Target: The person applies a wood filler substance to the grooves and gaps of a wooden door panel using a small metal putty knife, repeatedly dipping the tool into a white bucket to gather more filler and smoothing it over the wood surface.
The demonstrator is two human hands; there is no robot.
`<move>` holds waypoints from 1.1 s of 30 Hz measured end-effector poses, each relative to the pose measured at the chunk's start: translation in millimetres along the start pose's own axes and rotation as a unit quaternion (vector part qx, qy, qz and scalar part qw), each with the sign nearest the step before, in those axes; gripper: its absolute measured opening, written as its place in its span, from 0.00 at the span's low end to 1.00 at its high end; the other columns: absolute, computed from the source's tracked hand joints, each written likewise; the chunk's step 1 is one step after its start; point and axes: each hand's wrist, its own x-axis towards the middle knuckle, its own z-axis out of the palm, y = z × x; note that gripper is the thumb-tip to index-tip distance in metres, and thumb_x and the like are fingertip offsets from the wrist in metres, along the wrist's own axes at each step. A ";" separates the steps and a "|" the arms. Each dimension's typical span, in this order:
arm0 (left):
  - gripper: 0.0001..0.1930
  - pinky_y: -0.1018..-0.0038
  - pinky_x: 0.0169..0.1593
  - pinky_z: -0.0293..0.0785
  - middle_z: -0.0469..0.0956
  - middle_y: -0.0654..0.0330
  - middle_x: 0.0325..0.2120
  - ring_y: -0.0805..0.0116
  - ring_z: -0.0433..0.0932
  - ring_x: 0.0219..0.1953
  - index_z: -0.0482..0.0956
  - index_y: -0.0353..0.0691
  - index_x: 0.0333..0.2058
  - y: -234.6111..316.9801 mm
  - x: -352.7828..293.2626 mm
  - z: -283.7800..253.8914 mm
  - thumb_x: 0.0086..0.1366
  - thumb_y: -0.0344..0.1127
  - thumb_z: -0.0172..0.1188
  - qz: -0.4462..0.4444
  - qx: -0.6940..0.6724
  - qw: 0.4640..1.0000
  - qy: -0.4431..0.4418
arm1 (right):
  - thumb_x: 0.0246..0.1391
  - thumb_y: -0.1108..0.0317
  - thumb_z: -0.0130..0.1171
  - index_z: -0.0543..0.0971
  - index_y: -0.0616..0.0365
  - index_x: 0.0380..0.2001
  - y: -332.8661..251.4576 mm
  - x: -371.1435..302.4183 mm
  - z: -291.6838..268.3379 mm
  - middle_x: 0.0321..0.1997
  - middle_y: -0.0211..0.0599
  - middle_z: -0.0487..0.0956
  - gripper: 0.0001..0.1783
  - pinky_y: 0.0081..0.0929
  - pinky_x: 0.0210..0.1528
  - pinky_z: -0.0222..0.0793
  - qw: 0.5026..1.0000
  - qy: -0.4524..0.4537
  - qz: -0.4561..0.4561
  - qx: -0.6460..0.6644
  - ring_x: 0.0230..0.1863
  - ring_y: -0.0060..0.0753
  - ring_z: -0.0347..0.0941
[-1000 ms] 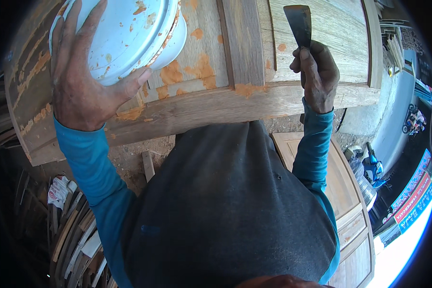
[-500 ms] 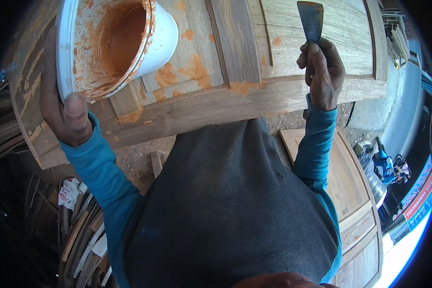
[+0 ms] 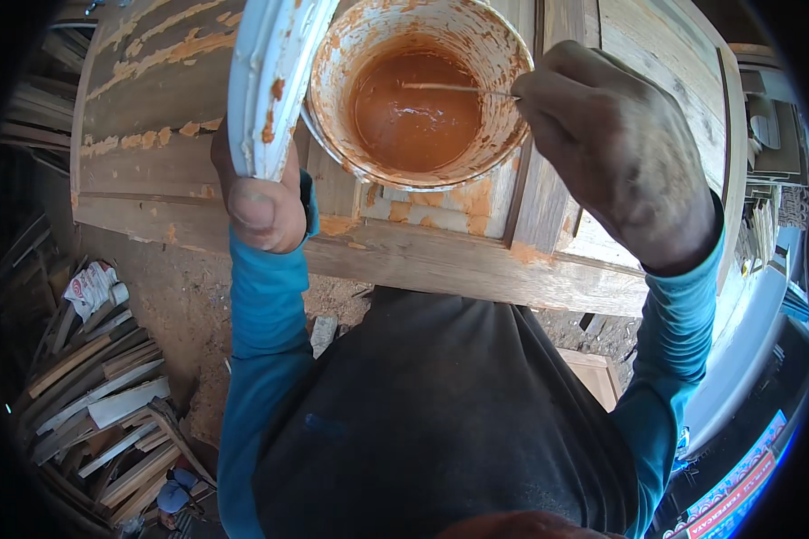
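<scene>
Bucket [image 3: 337, 90] stands on the wooden panel [image 3: 476, 269]! Left grip [image 3: 262, 208] pinches the lid [image 3: 274, 81] at bucket's left; right grip [image 3: 616, 135] clasps the scraper [image 3: 449, 87] over its mouth; knuckles clipping the rim could spill paste [image 3: 413, 135].

Two hands [image 3: 616, 148], one bucket [image 3: 334, 99], one lid [image 3: 279, 81], one scraper [image 3: 458, 88], two wooden doors [image 3: 476, 265], one white bag [image 3: 90, 289], and over a dozen wood scraps [image 3: 128, 404], though dimness makes that count rough.
</scene>
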 end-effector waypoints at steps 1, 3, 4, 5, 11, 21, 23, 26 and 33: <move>0.58 0.48 0.77 0.49 0.57 0.49 0.74 0.48 0.57 0.75 0.55 0.34 0.74 1.3 0.5 1.6 0.58 0.73 0.62 0.003 -0.006 1.000 0.002 | 0.58 0.74 0.64 0.82 0.61 0.38 -0.3 13.3 10.4 0.41 0.43 0.82 0.05 0.38 0.45 0.80 0.998 -0.009 -0.057 -0.020 0.41 0.45 0.82; 0.59 0.47 0.77 0.50 0.57 0.49 0.74 0.48 0.57 0.75 0.55 0.34 0.74 1.8 1.5 4.2 0.58 0.74 0.62 0.008 -0.011 1.000 0.008 | 0.59 0.73 0.63 0.81 0.60 0.41 11.8 26.3 50.7 0.42 0.47 0.82 0.07 0.42 0.48 0.80 0.963 0.161 -0.212 0.050 0.45 0.49 0.82; 0.59 0.47 0.77 0.50 0.57 0.49 0.74 0.48 0.57 0.74 0.55 0.34 0.74 1.7 2.0 6.0 0.57 0.75 0.62 0.008 -0.018 1.000 0.008 | 0.60 0.72 0.62 0.81 0.60 0.44 15.2 32.2 68.6 0.43 0.49 0.82 0.09 0.43 0.50 0.80 0.980 0.066 -0.189 0.022 0.46 0.50 0.82; 0.60 0.47 0.77 0.51 0.57 0.49 0.74 0.48 0.57 0.74 0.55 0.34 0.74 1.2 1.5 5.4 0.57 0.76 0.61 0.010 -0.018 1.000 0.013 | 0.61 0.70 0.62 0.82 0.56 0.48 8.4 50.8 74.7 0.47 0.47 0.83 0.12 0.43 0.52 0.79 0.989 -0.068 -0.133 0.019 0.49 0.50 0.82; 0.62 0.46 0.76 0.53 0.56 0.49 0.74 0.47 0.58 0.74 0.56 0.35 0.74 -3.8 -3.1 -5.3 0.54 0.79 0.61 0.009 -0.031 0.998 0.050 | 0.63 0.67 0.60 0.79 0.47 0.62 -20.1 100.8 100.8 0.58 0.42 0.84 0.24 0.43 0.62 0.76 0.883 -0.462 0.025 -0.081 0.59 0.48 0.80; 0.60 0.45 0.76 0.52 0.56 0.48 0.74 0.45 0.58 0.74 0.56 0.37 0.74 -23.1 3.7 -37.8 0.56 0.79 0.59 -0.001 -0.042 0.999 0.021 | 0.66 0.59 0.60 0.86 0.64 0.45 1.0 93.0 131.9 0.40 0.55 0.86 0.18 0.48 0.49 0.79 0.916 -0.397 -0.047 0.000 0.45 0.56 0.84; 0.58 0.46 0.77 0.50 0.55 0.47 0.74 0.44 0.57 0.74 0.56 0.37 0.74 -35.5 0.3 -55.4 0.59 0.77 0.58 0.002 -0.082 0.996 -0.032 | 0.62 0.54 0.64 0.86 0.58 0.48 5.2 96.2 139.9 0.45 0.52 0.85 0.20 0.45 0.54 0.77 0.899 -0.439 0.016 -0.004 0.49 0.54 0.83; 0.54 0.46 0.77 0.48 0.55 0.47 0.74 0.43 0.56 0.74 0.56 0.38 0.74 -56.6 -10.8 -90.6 0.62 0.74 0.57 0.034 -0.110 0.991 -0.073 | 0.56 0.54 0.67 0.85 0.47 0.54 5.5 129.6 155.7 0.57 0.40 0.84 0.23 0.40 0.61 0.74 0.880 -0.467 -0.069 -0.043 0.57 0.44 0.80; 0.49 0.49 0.79 0.41 0.57 0.51 0.74 0.47 0.53 0.75 0.58 0.39 0.73 -82.2 -16.3 -91.6 0.66 0.69 0.57 0.037 -0.101 0.977 -0.182 | 0.59 0.55 0.62 0.86 0.57 0.49 20.6 114.6 64.8 0.49 0.50 0.86 0.21 0.45 0.57 0.78 0.891 -0.434 0.037 0.131 0.52 0.52 0.83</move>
